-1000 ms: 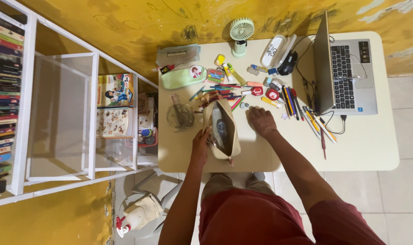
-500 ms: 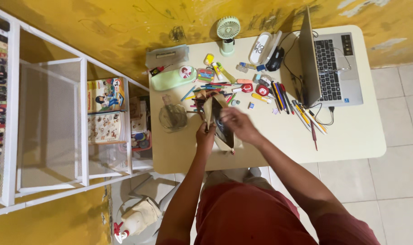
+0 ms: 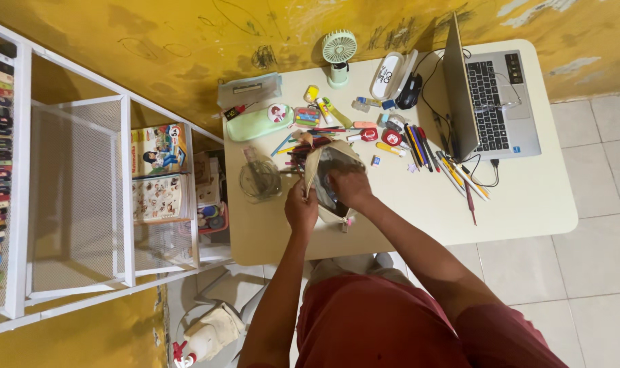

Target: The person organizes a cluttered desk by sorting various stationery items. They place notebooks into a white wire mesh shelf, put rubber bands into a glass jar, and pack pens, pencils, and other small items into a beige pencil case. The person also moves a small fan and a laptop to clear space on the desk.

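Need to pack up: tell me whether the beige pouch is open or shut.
Open: the left hand holds the beige pouch mouth apart while the right hand reaches inside.

Open laptop [image 3: 490,102] at the table's [image 3: 514,204] far right corner, grey, its screen edge-on and unreadable. Colourful picture books [image 3: 159,148] stand cover-out in the white shelf [image 3: 122,191] left of the table. A white oval case [image 3: 389,73] with a dark label lies beside the small green fan [image 3: 339,54].

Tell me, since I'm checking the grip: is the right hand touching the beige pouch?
Touching. The head view shows the right hand pushed into the open beige pouch.
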